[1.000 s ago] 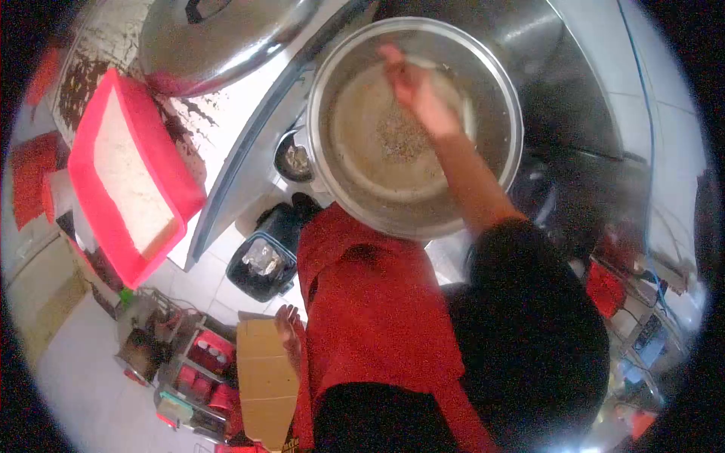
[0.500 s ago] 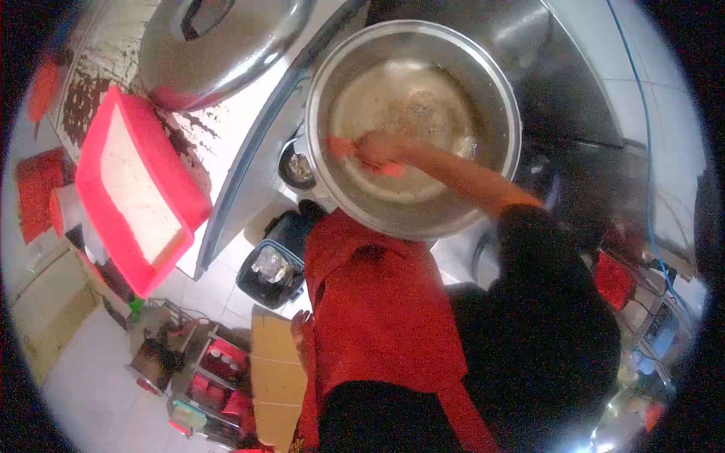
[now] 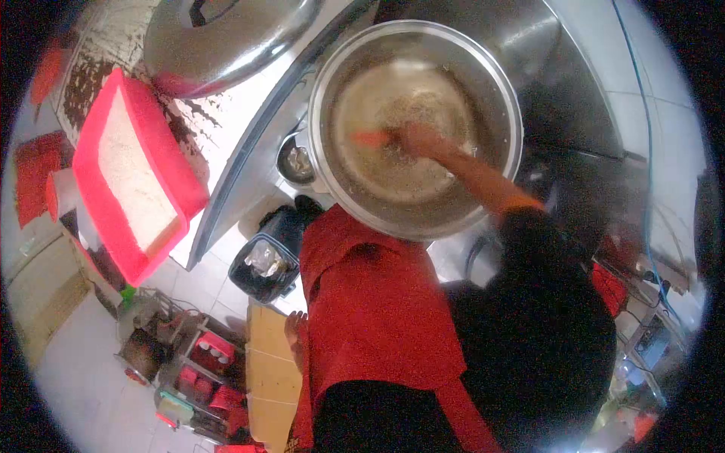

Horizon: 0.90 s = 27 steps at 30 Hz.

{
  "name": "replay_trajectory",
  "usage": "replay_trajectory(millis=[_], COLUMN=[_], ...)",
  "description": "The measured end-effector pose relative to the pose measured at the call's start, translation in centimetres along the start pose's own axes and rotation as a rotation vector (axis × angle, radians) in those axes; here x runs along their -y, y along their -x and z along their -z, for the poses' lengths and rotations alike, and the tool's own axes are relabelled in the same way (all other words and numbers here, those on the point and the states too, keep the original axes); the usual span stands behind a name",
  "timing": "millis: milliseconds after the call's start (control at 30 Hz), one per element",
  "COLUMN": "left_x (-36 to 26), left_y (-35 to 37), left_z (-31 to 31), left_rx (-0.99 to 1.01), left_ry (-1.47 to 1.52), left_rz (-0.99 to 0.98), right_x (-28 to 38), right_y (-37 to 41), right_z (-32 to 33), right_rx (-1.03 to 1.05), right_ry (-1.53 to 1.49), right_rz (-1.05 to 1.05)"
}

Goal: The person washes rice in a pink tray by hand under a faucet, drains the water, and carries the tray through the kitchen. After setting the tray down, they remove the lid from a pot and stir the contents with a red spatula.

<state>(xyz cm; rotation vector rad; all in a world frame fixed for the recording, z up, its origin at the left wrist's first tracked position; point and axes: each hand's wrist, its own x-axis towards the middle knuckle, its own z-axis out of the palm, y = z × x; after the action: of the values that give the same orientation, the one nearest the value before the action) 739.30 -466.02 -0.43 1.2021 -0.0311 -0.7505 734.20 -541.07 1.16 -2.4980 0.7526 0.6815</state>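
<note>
My right hand [image 3: 419, 141] is inside a large round metal pot [image 3: 504, 175], over its bottom. It is blurred but closed on a small orange-red thing [image 3: 370, 138], whose exact kind I cannot make out. The pot's inside has a brownish look, with darker specks near the middle. Low beside the red apron [image 3: 381, 317], my left hand [image 3: 295, 332] hangs with fingers apart and nothing visible in it.
Left of the pot, a pink tub [image 3: 162, 162] of whitish, grainy contents stands on a worn table, near a big metal lid [image 3: 234, 53]. Below are a black bin [image 3: 264, 283] and a cardboard-coloured panel [image 3: 270, 377]. A dark metal surface [image 3: 570, 90] lies to the right.
My right hand has moved rightward and slightly up within the pot, carrying the orange-red thing. My left hand stays low beside the apron.
</note>
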Motion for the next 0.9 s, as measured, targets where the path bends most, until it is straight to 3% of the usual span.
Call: replay_trajectory(millis=[67, 167, 267, 367, 433, 500, 667, 733, 767, 833, 900], left_x=[2.2, 0.6, -1.6, 0.4, -5.7, -5.1, -1.3, -0.7, -0.4, -0.3, -0.3], left_y=[-1.1, -1.1, -2.2, -1.2, -2.8, -2.0, -1.6, -1.5, -1.7, -1.5, -1.5], left_z=[3.4, 0.6, -0.5, 4.1, -1.8, -4.4, -0.6, 0.0, 0.1, 0.1, 0.2], left_rx=[-0.541, -0.419, -0.456, -0.486, -0.034, -0.308, -0.328, -0.328, -0.329, -0.338, -0.368], left_ry=[0.073, -0.043, -0.191, -0.235, -0.951, -0.58, -0.24, -0.202, -0.185, -0.174, -0.162], left_rz=[0.678, 0.569, 0.639, 0.607, 0.668, 0.34, 0.498, 0.51, 0.512, 0.499, 0.522], right_x=[-1.1, -5.9, -8.4, -5.5, -0.2, 2.5, -4.9, -8.3, -6.8, 1.4, 3.7], right_y=[-0.2, 0.4, -0.2, 0.5, 3.7, 6.2, 2.0, -1.6, -0.7, 3.5, 4.6], right_z=[2.1, 5.5, 6.3, 1.9, 2.3, 5.9, 7.8, 1.5, 0.4, -2.5, -1.3], right_rx=[-0.081, -0.3, -0.501, -0.338, -0.069, 0.065, -0.373, -0.385, -0.389, -0.066, 0.095], right_ry=[-0.069, -0.295, -0.458, -0.284, -0.153, -0.136, -0.207, -0.445, -0.438, -0.118, 0.042], right_rz=[0.0, -0.031, -0.057, -0.066, -0.072, -0.067, -0.051, 0.016, 0.016, 0.017, 0.024])
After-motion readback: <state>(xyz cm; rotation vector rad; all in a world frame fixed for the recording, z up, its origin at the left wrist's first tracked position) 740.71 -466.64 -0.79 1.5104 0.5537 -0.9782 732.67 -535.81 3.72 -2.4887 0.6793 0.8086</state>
